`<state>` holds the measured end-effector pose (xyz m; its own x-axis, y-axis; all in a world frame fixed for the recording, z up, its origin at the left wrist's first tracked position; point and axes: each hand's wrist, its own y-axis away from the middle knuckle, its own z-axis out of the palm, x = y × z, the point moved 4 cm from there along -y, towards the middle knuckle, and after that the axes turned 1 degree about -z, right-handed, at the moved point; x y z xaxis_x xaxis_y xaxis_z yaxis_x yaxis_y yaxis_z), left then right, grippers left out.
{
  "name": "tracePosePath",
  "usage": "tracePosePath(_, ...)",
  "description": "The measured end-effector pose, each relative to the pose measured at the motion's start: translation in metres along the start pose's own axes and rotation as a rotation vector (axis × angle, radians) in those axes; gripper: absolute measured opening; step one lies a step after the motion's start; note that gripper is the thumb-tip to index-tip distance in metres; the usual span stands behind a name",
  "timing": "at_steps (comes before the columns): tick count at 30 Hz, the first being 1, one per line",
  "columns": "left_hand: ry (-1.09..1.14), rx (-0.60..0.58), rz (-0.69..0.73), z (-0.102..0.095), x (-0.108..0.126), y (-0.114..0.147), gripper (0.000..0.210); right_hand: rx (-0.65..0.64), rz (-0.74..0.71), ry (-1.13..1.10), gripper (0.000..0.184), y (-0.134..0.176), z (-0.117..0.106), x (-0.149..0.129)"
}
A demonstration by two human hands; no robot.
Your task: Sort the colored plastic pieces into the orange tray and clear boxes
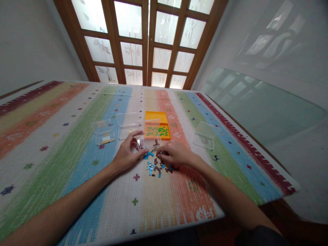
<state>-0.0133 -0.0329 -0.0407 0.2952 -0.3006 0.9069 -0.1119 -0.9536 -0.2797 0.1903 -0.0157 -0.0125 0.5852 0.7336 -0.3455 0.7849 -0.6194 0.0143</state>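
My left hand [128,150] grips the left side of a small clear plastic box [140,141] whose lid stands raised. A few dark brown pieces show inside that box. Just right of it, my right hand [176,152] has its thumb and fingers pinched together low over the table; whatever is between them is too small to make out. Below both hands lies a loose pile of small toy-brick-like pieces, blue ones [150,164] and brown ones [158,169] mixed. Part of the pile is hidden by my right hand.
Behind the clear box, an open orange case [156,117] holds small green pieces. Two more open clear boxes stand to the left, one with pale yellow pieces [131,131], the other [105,137] with a few bits. Another clear box [203,141] stands right. A striped cloth [115,198] covers the table.
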Motion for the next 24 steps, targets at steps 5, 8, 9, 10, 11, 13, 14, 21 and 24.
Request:
tracePosePath(5,-0.001,-0.005,0.001,-0.0001,0.0003,0.0008,0.069,0.000,0.028,-0.029,0.017,-0.0013,-0.0006,-0.0005)
tracePosePath(8,-0.013,-0.003,0.000,-0.0002,0.0006,0.0011,0.069,-0.008,0.026,-0.054,0.015,-0.0008,-0.0006,0.0001)
tracePosePath(9,-0.018,-0.001,-0.001,-0.0001,0.0006,0.0010,0.069,-0.009,0.022,-0.056,0.015,-0.0005,-0.0005,0.0005)
tracePosePath(10,-0.022,0.000,-0.003,0.0000,0.0006,0.0008,0.069,-0.006,0.019,-0.057,0.015,-0.0001,-0.0005,0.0009)
tracePosePath(11,-0.024,0.001,-0.006,0.0002,0.0005,0.0005,0.068,0.001,0.019,-0.058,0.015,0.0003,-0.0005,0.0014)
tracePosePath(13,-0.022,0.000,-0.009,0.0005,0.0005,0.0000,0.068,0.010,0.019,-0.056,0.015,0.0011,-0.0006,0.0022)
tracePosePath(14,-0.021,0.000,-0.010,0.0005,0.0006,-0.0002,0.068,0.006,0.017,-0.051,0.015,0.0014,-0.0004,0.0023)
tracePosePath(21,-0.011,-0.001,0.000,-0.0002,0.0007,0.0005,0.068,-0.034,0.017,0.015,0.014,0.0019,0.0003,0.0012)
tracePosePath(24,-0.005,-0.005,-0.001,-0.0003,0.0000,0.0007,0.069,-0.028,0.024,0.029,0.016,0.0015,0.0006,0.0010)
